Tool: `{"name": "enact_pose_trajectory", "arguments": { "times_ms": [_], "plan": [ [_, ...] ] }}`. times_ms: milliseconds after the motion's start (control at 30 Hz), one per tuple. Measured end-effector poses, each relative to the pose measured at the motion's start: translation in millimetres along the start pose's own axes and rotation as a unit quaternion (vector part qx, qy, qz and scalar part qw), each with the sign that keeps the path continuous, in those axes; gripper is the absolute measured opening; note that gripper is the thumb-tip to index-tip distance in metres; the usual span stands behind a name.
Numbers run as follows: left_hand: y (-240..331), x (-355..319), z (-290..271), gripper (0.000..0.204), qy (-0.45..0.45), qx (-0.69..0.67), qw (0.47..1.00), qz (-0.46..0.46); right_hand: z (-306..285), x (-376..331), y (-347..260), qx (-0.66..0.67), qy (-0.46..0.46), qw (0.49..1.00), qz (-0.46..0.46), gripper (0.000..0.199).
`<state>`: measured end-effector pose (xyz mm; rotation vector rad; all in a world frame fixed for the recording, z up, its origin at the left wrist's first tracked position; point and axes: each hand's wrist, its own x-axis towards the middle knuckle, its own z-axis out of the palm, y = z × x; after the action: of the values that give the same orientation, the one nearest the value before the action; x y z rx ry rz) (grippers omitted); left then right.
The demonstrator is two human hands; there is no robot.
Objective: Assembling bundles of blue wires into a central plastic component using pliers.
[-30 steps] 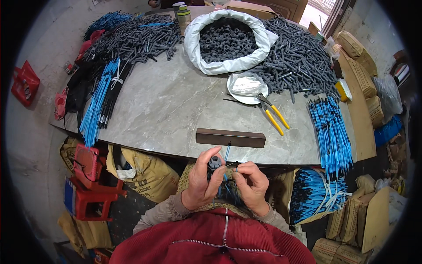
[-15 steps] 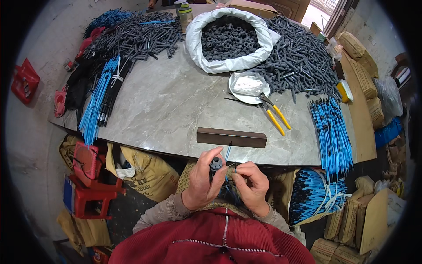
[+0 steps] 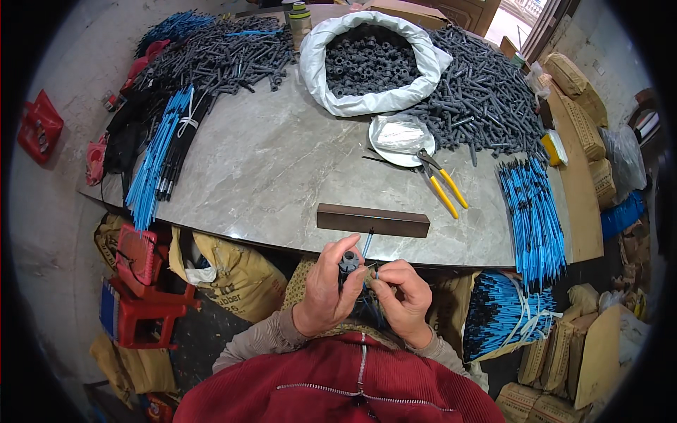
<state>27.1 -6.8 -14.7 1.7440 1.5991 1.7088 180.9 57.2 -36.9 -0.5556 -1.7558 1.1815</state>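
Just in front of the table's near edge, my left hand is closed around a dark grey ribbed plastic fitting, its round hollow end facing up. Close beside it on the right, my right hand pinches the end of a thin blue piece, mostly hidden by the fingers. Between the hands a slim blue rod with a black tip points toward a dark brown rectangular bar lying on the table. What joins the rod to the fitting is hidden by my fingers.
Yellow-handled pliers rest against a white plate. Behind stands a white sack of grey fittings, flanked by heaps of grey plastic tubes. Bundles of blue rods lie left and right. A red stool stands at lower left.
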Motion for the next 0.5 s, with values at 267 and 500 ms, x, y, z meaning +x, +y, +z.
{"name": "enact_pose_trajectory", "arguments": {
  "times_ms": [267, 500],
  "plan": [
    [-3, -1, -7, 0.045, -0.04, -0.12, 0.99, -0.06, 3, 9, -6, -0.015, -0.033, 0.998, -0.06, 0.02],
    [-13, 1, -15, 0.043, -0.028, -0.471, 0.862, -0.184, 9, 7, -14, 0.016, -0.008, 1.0, -0.001, 0.029]
  ]
}}
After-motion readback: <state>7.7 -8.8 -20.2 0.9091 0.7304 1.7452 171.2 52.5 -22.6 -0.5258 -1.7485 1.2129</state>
